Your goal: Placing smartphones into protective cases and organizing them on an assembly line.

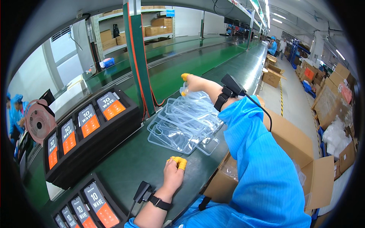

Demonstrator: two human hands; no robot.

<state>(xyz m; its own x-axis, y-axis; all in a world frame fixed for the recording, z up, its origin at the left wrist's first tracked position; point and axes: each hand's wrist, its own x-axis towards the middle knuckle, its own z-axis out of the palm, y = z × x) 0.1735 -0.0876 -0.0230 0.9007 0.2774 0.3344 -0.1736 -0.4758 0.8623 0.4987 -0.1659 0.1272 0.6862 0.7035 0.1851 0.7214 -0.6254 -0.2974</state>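
Observation:
A loose heap of clear plastic blister shells (182, 123) lies on the dark green bench, several overlapping, each with a hang-hole tab. My right hand (195, 84) reaches over the heap's far end. Yellow covers sit on its fingertips, which are spread apart; a clear shell shows beside the lower one, and I see no firm grip on it. Closer to me, my left hand (175, 173) rests on the bench just short of the heap. Its fingers, also in yellow covers, are curled in, and nothing shows in them.
Black foam trays (91, 140), stacked at left, hold boxed packs in black and orange; another filled tray (95, 184) sits nearer. A green post (137, 60) rises behind the heap. Open cardboard boxes (292, 140) stand at my right. A pink fan (39, 121) is far left.

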